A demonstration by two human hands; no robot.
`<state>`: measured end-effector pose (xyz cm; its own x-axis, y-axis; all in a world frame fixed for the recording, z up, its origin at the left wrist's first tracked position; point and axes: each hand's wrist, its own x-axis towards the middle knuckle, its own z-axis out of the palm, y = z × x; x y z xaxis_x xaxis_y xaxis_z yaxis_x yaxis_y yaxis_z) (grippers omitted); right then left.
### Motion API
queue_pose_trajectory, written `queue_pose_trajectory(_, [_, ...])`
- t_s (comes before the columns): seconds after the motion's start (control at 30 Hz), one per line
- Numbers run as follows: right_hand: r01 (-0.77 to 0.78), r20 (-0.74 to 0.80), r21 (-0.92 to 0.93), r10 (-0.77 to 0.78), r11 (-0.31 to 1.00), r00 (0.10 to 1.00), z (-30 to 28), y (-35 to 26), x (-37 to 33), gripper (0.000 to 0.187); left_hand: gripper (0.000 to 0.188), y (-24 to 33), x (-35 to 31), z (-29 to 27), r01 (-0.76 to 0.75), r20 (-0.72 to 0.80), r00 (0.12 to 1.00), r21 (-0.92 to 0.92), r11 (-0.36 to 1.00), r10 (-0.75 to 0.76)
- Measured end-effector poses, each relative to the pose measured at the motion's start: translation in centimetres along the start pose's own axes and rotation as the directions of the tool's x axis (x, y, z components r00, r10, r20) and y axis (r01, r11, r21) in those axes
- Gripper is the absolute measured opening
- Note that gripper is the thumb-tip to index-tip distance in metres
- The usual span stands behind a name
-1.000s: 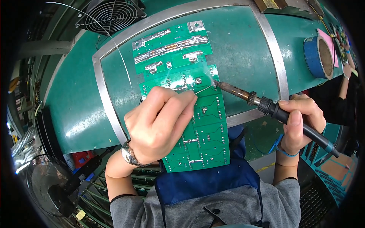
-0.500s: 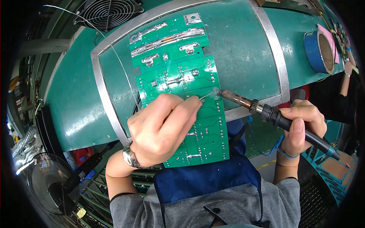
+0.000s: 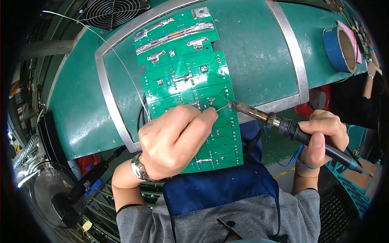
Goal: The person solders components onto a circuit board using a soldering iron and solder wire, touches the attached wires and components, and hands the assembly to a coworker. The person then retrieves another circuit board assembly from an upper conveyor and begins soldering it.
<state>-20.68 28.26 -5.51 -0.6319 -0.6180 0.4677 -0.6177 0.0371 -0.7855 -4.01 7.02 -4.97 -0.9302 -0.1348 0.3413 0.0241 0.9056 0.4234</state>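
Note:
A long green circuit board [image 3: 187,92] lies on the bench and reaches over its near edge toward my apron. Rows of shiny solder joints run along it. My left hand [image 3: 174,139] is closed over the board, pinching a thin solder wire [image 3: 121,60] whose short end pokes out toward the board's right edge. The wire's long part trails up to the far left. My right hand [image 3: 323,137] grips a soldering iron [image 3: 279,123] by its black handle. The iron's tip meets the wire's end at the joints on the right edge, with a wisp of smoke there.
The green bench top [image 3: 255,52] has metal strips [image 3: 107,89] around the work area. A black fan grille [image 3: 113,14] sits at the far left and a blue tape roll [image 3: 339,49] at the right. Another fan [image 3: 50,194] stands at lower left. Beyond the tape, another person's arm [image 3: 368,87] shows.
The board has shifted slightly away and to the left. The iron's tip and solder wire have come to a lower spot along the board's right edge.

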Motion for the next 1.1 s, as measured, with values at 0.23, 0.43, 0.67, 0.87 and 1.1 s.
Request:
queue_pose_trajectory(0.23, [-0.051, -0.019, -0.011, 0.05, 0.999, 0.999, -1.4, -0.6, -0.8, 0.029, 0.026, 0.9, -0.1, -1.1, 0.007, 0.048, 0.999, -0.054, 0.999, -0.005])
queue_pose_trajectory(0.43, [0.015, 0.033, -0.036, -0.014, 0.999, 0.999, -0.8, -0.7, -1.4, 0.027, 0.027, 0.7, -0.7, -0.2, -0.061, 0.092, 0.994, -0.033, 0.998, 0.063])
queue_pose_trajectory(0.67, [-0.038, -0.019, -0.056, 0.037, 0.998, 0.999, -1.8, -1.6, -2.2, 0.03, 0.028, 1.3, -0.9, -1.1, -0.049, 0.101, 0.993, -0.074, 0.996, 0.057])
queue_pose_trajectory(0.87, [-0.032, 0.032, -0.026, 0.033, 0.999, 0.999, -1.2, -1.8, -2.8, 0.028, 0.028, 2.0, -2.1, -0.7, -0.066, 0.161, 0.984, -0.053, 0.996, 0.074])
queue_pose_trajectory(1.1, [-0.05, 0.04, -0.017, 0.05, 0.999, 0.998, -1.5, -2.4, -3.4, 0.029, 0.029, 2.1, -1.9, -0.8, -0.091, 0.171, 0.981, -0.031, 0.995, 0.095])
